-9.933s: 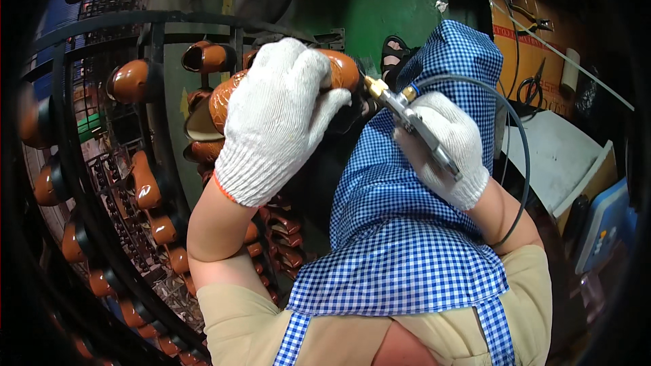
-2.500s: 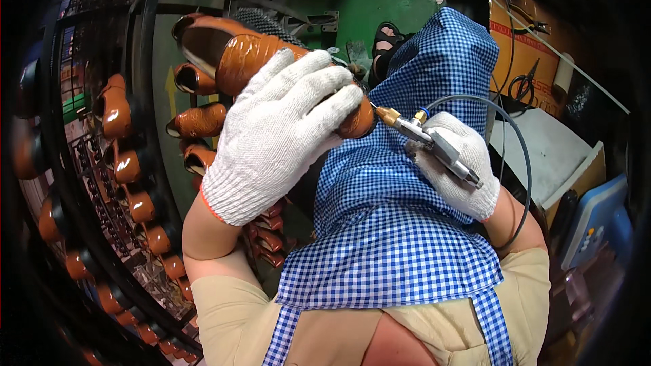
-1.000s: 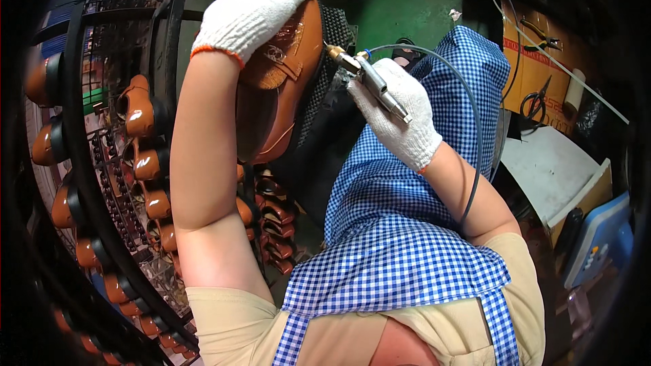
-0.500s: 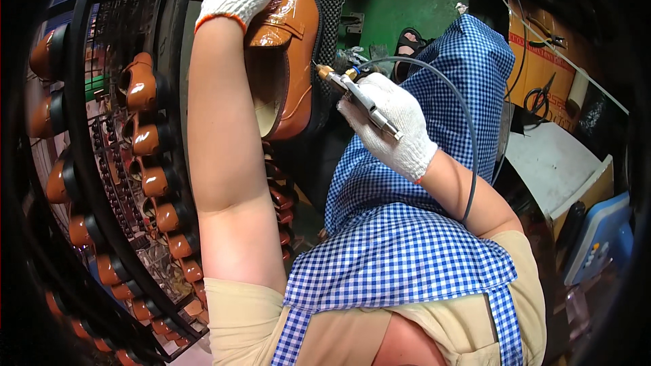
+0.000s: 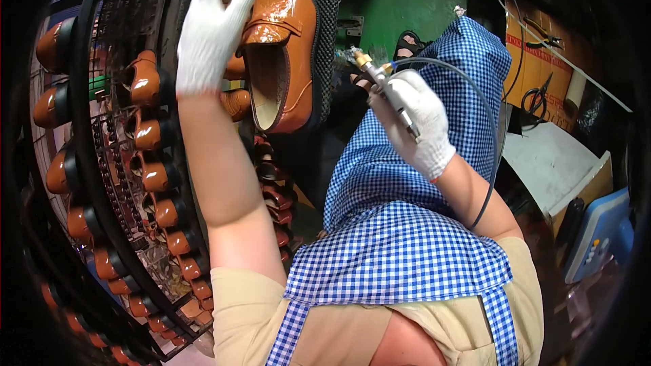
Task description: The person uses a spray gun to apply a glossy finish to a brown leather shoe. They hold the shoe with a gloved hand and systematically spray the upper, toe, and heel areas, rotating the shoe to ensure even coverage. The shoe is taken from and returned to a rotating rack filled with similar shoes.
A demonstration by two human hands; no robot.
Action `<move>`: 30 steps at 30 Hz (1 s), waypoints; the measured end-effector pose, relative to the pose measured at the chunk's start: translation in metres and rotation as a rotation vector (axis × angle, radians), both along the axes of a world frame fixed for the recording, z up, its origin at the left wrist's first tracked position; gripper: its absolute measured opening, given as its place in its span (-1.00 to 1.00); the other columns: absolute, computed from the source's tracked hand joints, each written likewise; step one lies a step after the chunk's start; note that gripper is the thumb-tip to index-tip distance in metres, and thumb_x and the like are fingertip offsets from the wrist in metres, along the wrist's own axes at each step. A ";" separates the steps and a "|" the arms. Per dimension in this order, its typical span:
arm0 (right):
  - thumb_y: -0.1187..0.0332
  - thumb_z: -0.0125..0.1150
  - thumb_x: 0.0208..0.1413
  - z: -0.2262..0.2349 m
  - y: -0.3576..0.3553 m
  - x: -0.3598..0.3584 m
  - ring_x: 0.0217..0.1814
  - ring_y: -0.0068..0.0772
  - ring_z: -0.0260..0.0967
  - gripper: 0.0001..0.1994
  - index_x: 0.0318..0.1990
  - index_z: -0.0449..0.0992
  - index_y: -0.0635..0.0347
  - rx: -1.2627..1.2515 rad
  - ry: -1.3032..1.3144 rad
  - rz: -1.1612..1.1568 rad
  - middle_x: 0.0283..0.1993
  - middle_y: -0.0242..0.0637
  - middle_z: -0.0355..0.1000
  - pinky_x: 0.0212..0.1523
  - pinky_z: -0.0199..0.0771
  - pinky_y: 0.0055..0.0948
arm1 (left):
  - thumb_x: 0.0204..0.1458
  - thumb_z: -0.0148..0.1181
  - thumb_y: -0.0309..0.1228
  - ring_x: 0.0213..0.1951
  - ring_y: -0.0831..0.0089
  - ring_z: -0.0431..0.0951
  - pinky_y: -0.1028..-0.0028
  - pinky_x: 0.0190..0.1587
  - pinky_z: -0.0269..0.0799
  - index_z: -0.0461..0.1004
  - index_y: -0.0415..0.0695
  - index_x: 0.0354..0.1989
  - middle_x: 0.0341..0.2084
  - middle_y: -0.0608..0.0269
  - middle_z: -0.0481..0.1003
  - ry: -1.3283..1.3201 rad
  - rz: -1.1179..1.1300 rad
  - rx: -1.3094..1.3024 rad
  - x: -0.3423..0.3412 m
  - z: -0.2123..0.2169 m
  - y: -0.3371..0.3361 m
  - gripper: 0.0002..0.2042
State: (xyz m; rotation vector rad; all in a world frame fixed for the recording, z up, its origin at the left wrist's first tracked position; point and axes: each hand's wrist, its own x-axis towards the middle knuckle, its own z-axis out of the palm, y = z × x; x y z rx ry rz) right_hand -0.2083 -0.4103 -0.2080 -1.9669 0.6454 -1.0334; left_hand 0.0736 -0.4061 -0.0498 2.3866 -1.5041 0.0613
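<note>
My left hand (image 5: 211, 30), in a white knit glove, is raised high and grips a glossy tan leather shoe (image 5: 283, 47) by its toe. The shoe hangs on its side, opening toward me, its dark textured sole (image 5: 324, 41) facing right, close to the rack. My right hand (image 5: 417, 122), also gloved, holds a slim metal pen-like tool (image 5: 380, 81) with a brass tip and a grey hose (image 5: 475, 102). The tip points up-left, a short gap from the sole. A blue-and-white checked apron (image 5: 407, 230) covers my lap.
A curved black metal rack (image 5: 85, 163) on the left carries several tan shoes (image 5: 146, 81) in rows. Green floor (image 5: 413, 0) and a sandal lie ahead. On the right stand a white sheet on a bench (image 5: 549, 163), scissors (image 5: 539, 98) and a blue device (image 5: 600, 237).
My left hand has lifted the shoe from my lap up toward the rack and turned it on its side. My right hand with the tool has drawn slightly away from the shoe.
</note>
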 end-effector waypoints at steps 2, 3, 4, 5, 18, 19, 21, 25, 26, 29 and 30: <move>0.40 0.45 0.08 -0.009 -0.011 0.003 -0.27 -0.13 0.51 -0.76 -0.09 0.64 0.17 -0.057 0.069 -0.014 -0.27 -0.20 0.47 -0.27 0.58 -0.26 | 0.18 0.38 -0.35 -0.21 0.52 0.54 0.47 -0.09 0.48 0.52 -0.26 0.07 -0.22 0.21 0.52 0.334 -0.009 -0.246 -0.034 0.010 0.046 -0.64; 0.40 0.44 0.09 -0.013 -0.016 0.007 -0.25 -0.10 0.51 -0.78 -0.10 0.64 0.18 -0.054 0.083 -0.018 -0.26 -0.18 0.48 -0.26 0.58 -0.24 | 0.16 0.36 -0.47 -0.22 0.56 0.51 0.50 -0.14 0.47 0.55 -0.24 -0.02 -0.23 0.27 0.51 0.503 -0.009 -0.226 -0.047 0.016 0.072 -0.75; 0.40 0.43 0.10 -0.015 -0.017 0.012 -0.23 -0.06 0.52 -0.80 -0.14 0.62 0.22 -0.059 0.039 0.012 -0.24 -0.13 0.47 -0.23 0.58 -0.20 | 0.08 0.37 -0.56 -0.23 0.52 0.50 0.45 -0.14 0.47 0.57 -0.21 -0.09 -0.26 0.30 0.51 0.689 -0.062 -0.197 -0.054 0.020 0.099 -0.77; 0.40 0.42 0.12 -0.016 -0.017 0.019 -0.21 0.00 0.52 -0.80 -0.13 0.59 0.24 -0.007 -0.058 0.011 -0.24 -0.10 0.47 -0.22 0.57 -0.16 | -0.02 0.43 -0.57 -0.19 0.44 0.54 0.37 -0.11 0.48 0.56 -0.21 -0.10 -0.25 0.27 0.51 0.455 -0.260 -0.054 -0.054 0.025 0.115 -0.71; 0.34 0.39 0.22 -0.022 0.000 0.072 -0.36 -0.13 0.35 -0.73 -0.22 0.38 0.29 0.463 0.118 0.169 -0.37 -0.14 0.37 -0.28 0.41 -0.23 | 0.03 0.44 -0.55 -0.33 0.28 0.49 0.35 -0.19 0.44 0.56 -0.30 -0.21 -0.40 0.13 0.46 0.158 -0.148 -0.228 -0.046 0.040 0.139 -0.80; 0.33 0.38 0.22 -0.018 0.000 0.071 -0.37 -0.09 0.36 -0.73 -0.21 0.38 0.29 0.472 0.115 0.163 -0.37 -0.14 0.38 -0.27 0.41 -0.17 | 0.08 0.41 -0.57 -0.29 0.32 0.51 0.37 -0.15 0.46 0.57 -0.31 -0.19 -0.37 0.14 0.49 0.179 -0.105 -0.305 -0.033 0.041 0.126 -0.83; 0.31 0.37 0.22 -0.020 -0.001 0.069 -0.36 -0.10 0.36 -0.73 -0.21 0.39 0.27 0.384 0.106 0.119 -0.37 -0.15 0.37 -0.25 0.40 -0.15 | 0.16 0.34 -0.52 -0.19 0.40 0.57 0.41 -0.05 0.50 0.59 -0.33 -0.09 -0.27 0.12 0.57 0.159 -0.033 -0.341 0.015 0.035 0.101 -0.81; 0.33 0.35 0.23 -0.002 0.001 0.067 -0.31 -0.06 0.36 -0.75 -0.21 0.39 0.27 0.408 0.114 0.179 -0.33 -0.12 0.37 -0.23 0.38 -0.15 | 0.18 0.33 -0.14 0.04 0.07 0.64 0.23 0.13 0.51 0.57 -0.29 0.07 -0.06 -0.09 0.63 -0.338 0.171 -0.215 0.103 0.049 0.060 -0.54; 0.34 0.35 0.23 -0.003 0.000 0.067 -0.31 -0.05 0.36 -0.75 -0.20 0.39 0.27 0.400 0.111 0.178 -0.33 -0.11 0.37 -0.23 0.38 -0.15 | 0.17 0.33 -0.10 0.07 -0.01 0.61 0.17 0.15 0.50 0.56 -0.27 0.08 -0.03 -0.12 0.62 -0.318 0.181 -0.239 0.132 0.046 0.053 -0.51; 0.35 0.35 0.21 0.002 0.000 0.064 -0.29 0.00 0.37 -0.76 -0.18 0.41 0.28 0.360 0.133 0.172 -0.29 -0.09 0.38 -0.22 0.39 -0.12 | 0.16 0.35 -0.12 -0.04 -0.06 0.63 0.14 0.08 0.55 0.49 -0.07 0.19 0.04 -0.07 0.52 -0.401 0.362 -0.278 0.142 0.048 0.040 -0.52; 0.35 0.35 0.21 0.003 -0.002 0.062 -0.28 0.01 0.38 -0.76 -0.18 0.41 0.28 0.334 0.135 0.154 -0.29 -0.09 0.38 -0.22 0.40 -0.12 | 0.16 0.37 -0.19 -0.14 0.00 0.63 0.17 0.00 0.56 0.48 -0.05 0.16 0.01 -0.02 0.50 -0.502 0.283 -0.444 0.126 0.045 0.032 -0.57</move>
